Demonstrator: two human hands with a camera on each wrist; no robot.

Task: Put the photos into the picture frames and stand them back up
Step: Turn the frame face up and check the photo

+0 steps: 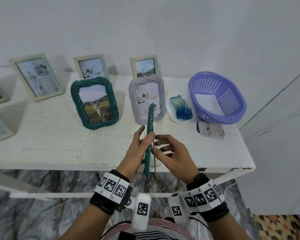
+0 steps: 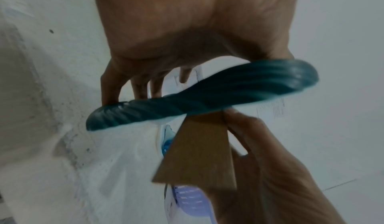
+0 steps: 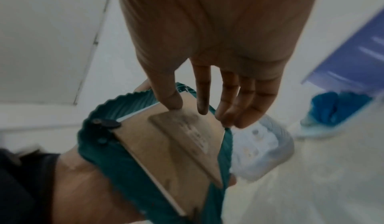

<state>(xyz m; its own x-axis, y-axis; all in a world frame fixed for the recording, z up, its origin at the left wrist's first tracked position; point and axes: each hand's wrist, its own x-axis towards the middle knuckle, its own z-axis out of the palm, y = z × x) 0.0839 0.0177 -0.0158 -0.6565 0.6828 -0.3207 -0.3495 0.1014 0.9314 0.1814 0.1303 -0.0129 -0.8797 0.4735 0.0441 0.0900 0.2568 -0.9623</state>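
The left hand point(image 1: 137, 149) grips a dark green rope-edged frame point(image 1: 149, 141) edge-on above the counter point(image 1: 59, 144), its fingers curled round the rim. The right hand point(image 1: 173, 158), fingers apart, presses the brown backboard point(image 3: 166, 145), probably seating it, though blur hides the clips. The frame looks light and stiff, with fragile glazing, so it is best held by the rim.

White table point(image 1: 42, 146) — white wall point(image 1: 163, 23)

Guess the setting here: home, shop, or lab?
Probably a home or a plain room set up for recording. A rough white-painted table stands against a bare wall, holding framed photos such as the cat frame, a purple plastic basket, and a soap-like block in a dish.
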